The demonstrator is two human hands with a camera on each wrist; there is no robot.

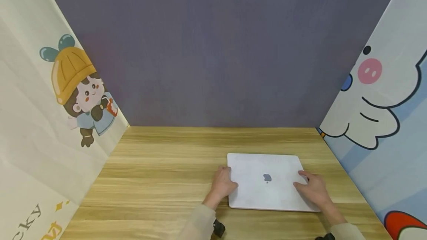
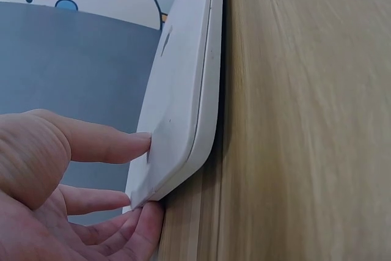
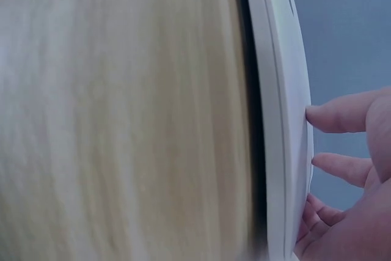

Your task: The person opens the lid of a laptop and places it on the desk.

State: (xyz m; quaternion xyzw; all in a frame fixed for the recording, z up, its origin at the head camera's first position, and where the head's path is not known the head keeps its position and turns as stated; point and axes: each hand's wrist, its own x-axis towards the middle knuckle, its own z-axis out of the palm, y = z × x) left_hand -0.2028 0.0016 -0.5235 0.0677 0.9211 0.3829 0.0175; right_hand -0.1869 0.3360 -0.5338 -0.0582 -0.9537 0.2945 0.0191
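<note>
Gripping closed laptop at opposite side edges: left hand and right hand both clamped on it, thumbs on lid. Laptop at right half of wooden table; resting or slightly raised, cannot tell.

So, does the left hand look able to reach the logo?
Probably yes: the left hand holds the laptop by its edge, and nothing visible lies between that hand and the logo.
</note>
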